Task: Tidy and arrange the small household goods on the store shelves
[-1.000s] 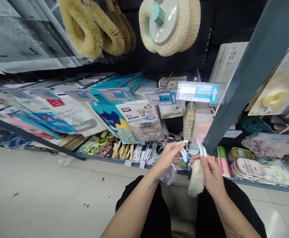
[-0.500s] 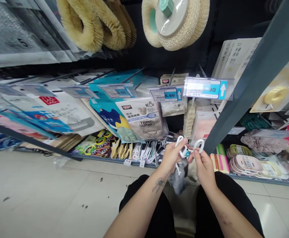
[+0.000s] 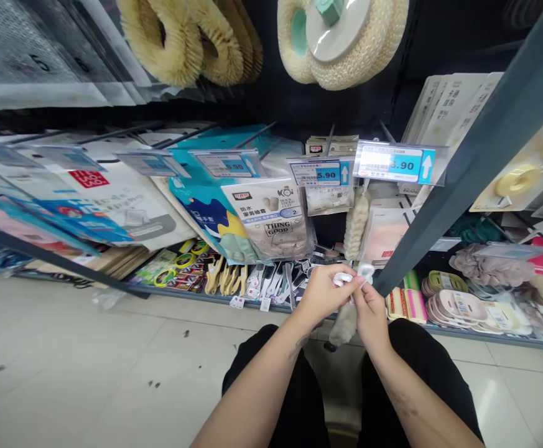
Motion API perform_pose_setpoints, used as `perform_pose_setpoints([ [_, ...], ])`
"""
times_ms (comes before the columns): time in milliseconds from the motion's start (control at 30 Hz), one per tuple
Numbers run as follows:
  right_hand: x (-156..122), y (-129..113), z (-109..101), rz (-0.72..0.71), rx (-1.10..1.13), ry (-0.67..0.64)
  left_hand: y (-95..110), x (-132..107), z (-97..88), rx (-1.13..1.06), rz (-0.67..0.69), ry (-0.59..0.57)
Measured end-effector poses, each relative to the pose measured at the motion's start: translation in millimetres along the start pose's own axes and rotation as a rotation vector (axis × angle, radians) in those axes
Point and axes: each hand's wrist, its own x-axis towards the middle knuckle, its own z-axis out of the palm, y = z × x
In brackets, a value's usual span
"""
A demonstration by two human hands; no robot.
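In front of the lowest shelf, my left hand (image 3: 326, 287) is closed around a white cord (image 3: 343, 279), a loop of which sticks up above its fingers. My right hand (image 3: 372, 311) pinches another white cord loop (image 3: 366, 271) right beside it, and the fingertips of both hands meet. Below them hangs a soft, pale grey bundle (image 3: 344, 325) with a dark tip; its kind is unclear and its upper part is hidden by my hands. A cream braided scrubber (image 3: 357, 224) hangs on a hook just behind.
Packaged gloves (image 3: 266, 218) hang on hooks behind price tags (image 3: 322, 173). A grey shelf post (image 3: 458, 162) slants on the right. Wooden clips (image 3: 227, 278), pink soap dishes (image 3: 460, 307) and sponges (image 3: 406, 303) lie on the bottom shelf. Beige brushes (image 3: 173, 43) hang overhead.
My hands have drawn together until the fingertips touch, and the right-hand loop has sunk lower between the fingers. The darker grey part hanging below is now out of sight. The view has shifted slightly.
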Motion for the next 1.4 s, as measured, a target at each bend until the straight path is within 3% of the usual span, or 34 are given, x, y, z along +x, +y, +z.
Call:
perform_pose_setpoints([
  [67, -2.4, 2.0, 4.6, -0.011, -0.029, -0.019, -1.9, 1.6, -0.6, -0.041, 0.005, 0.06],
  [133, -4.8, 1.3, 7.0, -0.095, -0.086, 0.047, -1.5, 1.8, -2.5, -0.02, 0.073, 0.175],
  [200, -7.3, -2.5, 7.6, -0.323, -0.193, 0.228, -0.3, -0.2, -5.4, 0.099, 0.18, 0.254],
  [267, -9.1, -8.4, 7.2, -0.608, -0.315, 0.354, -0.1, -4.2, -8.0, 0.248, 0.284, 0.24],
  [333, -8.5, -14.7, 6.3, -0.728, -0.375, 0.325, -1.3, -8.7, -9.5, 0.381, 0.38, 0.166],
  [433, 0.9, -23.8, 5.2, -0.519, -0.231, 0.173, -3.9, -12.6, -10.6, 0.495, 0.495, 0.089],
  [567, 22.9, -40.5, 4.9, -0.237, 0.075, 0.046, -4.4, -10.3, -15.0, 0.533, 0.51, 0.187],
  [733, 34.8, -57.1, 5.9, -0.187, 0.055, -0.031, 2.2, -6.5, -28.7, 0.595, 0.478, 0.209],
  [867, 37.2, -48.6, 15.3, -0.206, 0.048, -0.065, 4.9, -4.1, -39.0, 0.631, 0.47, 0.202],
  [1000, 48.7, -45.1, 38.9, -0.336, 0.013, 0.102, 2.8, 0.0, -44.2, 0.608, 0.464, 0.317],
  [1167, 76.9, -85.8, 56.1, -0.631, -0.021, 0.555, 0.3, 3.7, -49.6, 0.562, 0.407, 0.517],
  [1267, 97.4, -114.1, 53.4, -0.75, -0.134, 0.671, 1.4, 3.4, -52.0, 0.568, 0.383, 0.532],
  [1400, 130.9, -127.7, 50.0, -0.725, -0.335, 0.784, 3.2, 2.2, -53.5, 0.573, 0.36, 0.51],
])
